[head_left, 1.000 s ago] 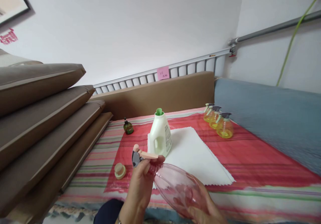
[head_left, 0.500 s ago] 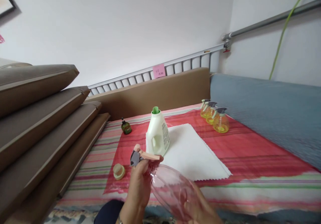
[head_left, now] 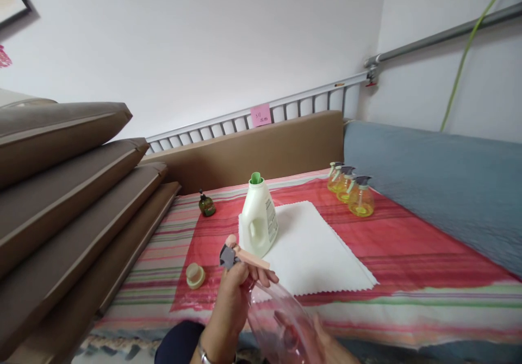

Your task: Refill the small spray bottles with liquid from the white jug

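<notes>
My left hand (head_left: 232,304) is closed around the neck of a clear pink spray bottle (head_left: 277,326), just under its peach and grey trigger head (head_left: 238,255). My right hand (head_left: 326,345) grips the bottle's round body from below at the bottom edge of the view, mostly hidden behind the plastic. The bottle lies tilted, head pointing up and left. Just beyond it a pale green detergent jug (head_left: 259,217) stands uncapped on a white cloth (head_left: 314,250). Its cream cap (head_left: 195,275) lies on the striped cover to the left.
Three yellow spray bottles (head_left: 354,193) stand at the back right near a blue blanket (head_left: 440,184). A small dark green pump bottle (head_left: 206,204) sits by the brown headboard (head_left: 253,152). Stacked brown cushions (head_left: 65,190) fill the left side.
The spray bottle and both hands have dropped lower and nearer to me; the trigger head shifted slightly right. Things on the cover have not moved.
</notes>
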`<state>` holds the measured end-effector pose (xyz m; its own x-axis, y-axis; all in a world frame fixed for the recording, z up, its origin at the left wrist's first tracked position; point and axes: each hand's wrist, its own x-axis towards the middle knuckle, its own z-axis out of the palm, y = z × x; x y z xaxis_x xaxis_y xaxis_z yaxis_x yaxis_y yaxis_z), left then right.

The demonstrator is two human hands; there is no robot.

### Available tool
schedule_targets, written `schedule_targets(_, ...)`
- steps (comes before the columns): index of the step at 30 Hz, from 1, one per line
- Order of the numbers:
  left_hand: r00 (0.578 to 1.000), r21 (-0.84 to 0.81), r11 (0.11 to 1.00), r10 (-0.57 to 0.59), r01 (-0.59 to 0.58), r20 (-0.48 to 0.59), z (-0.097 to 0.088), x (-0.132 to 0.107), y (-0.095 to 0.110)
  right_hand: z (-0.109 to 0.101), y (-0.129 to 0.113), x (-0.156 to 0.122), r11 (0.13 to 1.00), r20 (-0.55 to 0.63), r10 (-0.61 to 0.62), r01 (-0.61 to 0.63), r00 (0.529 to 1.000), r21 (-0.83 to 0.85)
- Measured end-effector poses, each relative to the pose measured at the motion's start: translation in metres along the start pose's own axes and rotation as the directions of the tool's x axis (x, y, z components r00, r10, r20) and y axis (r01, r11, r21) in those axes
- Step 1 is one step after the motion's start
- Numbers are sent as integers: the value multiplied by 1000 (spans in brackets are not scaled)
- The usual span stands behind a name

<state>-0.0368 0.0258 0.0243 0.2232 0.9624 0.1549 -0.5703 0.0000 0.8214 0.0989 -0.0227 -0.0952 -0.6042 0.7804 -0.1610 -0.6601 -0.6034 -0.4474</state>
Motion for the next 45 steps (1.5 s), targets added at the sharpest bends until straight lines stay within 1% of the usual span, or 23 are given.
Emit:
schedule_targets(3,999,63,998,29,-28,-22,2,-1,5,-14,3,7,996,34,-37,40,999,-82)
schedule_targets(5,1000,97,995,13,-13,5,4,-2,6,-20,3,11,996,22,-41,42,999,-73)
schedule_targets(7,1000,110,994,-1,-2,29,5,-4,5,-21,5,11,997,6,-53,53,999,-54)
schedule_targets(8,1000,108,994,-1,-2,30,5,-5,4,-19,6,10,999,7,-33,34,999,-40)
schedule_targets(10,1000,92,996,10,-11,9,5,-6,1,-16,9,8,1000,27,26,-26,999,4)
schedule_targets(12,999,84,996,26,-23,-33,4,-6,-1,-13,9,7,998,53,47,-49,998,49)
schedule_targets(14,995,91,995,49,-41,-88,2,-5,-2,-11,8,8,999,62,3,-6,998,51)
schedule_targets(16,992,97,994,57,-46,-114,2,-5,-1,-12,4,10,1000,68,-23,21,997,23)
schedule_targets(18,994,85,996,37,-29,-99,2,-5,1,-13,1,9,1000,78,-12,12,997,1)
schedule_targets(20,999,56,998,7,-5,-41,4,-6,4,-11,-1,5,1000,89,5,-5,996,-4)
schedule_targets(22,1000,51,999,-4,2,27,5,-7,4,-6,0,1,999,66,35,-37,997,34)
schedule_targets(24,998,73,997,14,-19,61,6,-7,2,-1,2,-2,994,21,35,-37,999,101)
schedule_targets(26,998,115,991,57,-61,40,6,-7,-1,0,4,-1,992,-6,22,-21,1000,122)
schedule_targets(30,984,210,965,169,-155,-50,6,-7,-3,-9,4,1,999,3,12,-12,1000,41)
schedule_targets(32,984,231,960,172,-157,-47,8,-7,-1,-15,3,1,999,-5,0,0,1000,44)
schedule_targets(35,993,207,971,119,-120,14,9,-8,3,-17,4,-2,997,-17,-10,11,1000,76)
schedule_targets(37,995,167,981,89,-93,37,8,-9,2,-13,6,-2,993,-17,-7,8,1000,117)
schedule_targets(40,996,134,988,85,-82,-12,4,-9,-2,-1,4,-3,988,32,15,-20,999,151)
schedule_targets(43,992,156,984,96,-83,-77,1,-9,-5,13,-4,-9,998,58,-33,30,998,60)
schedule_targets(45,994,151,986,81,-69,-71,3,-9,-4,20,-11,-14,998,54,-64,64,997,-5)
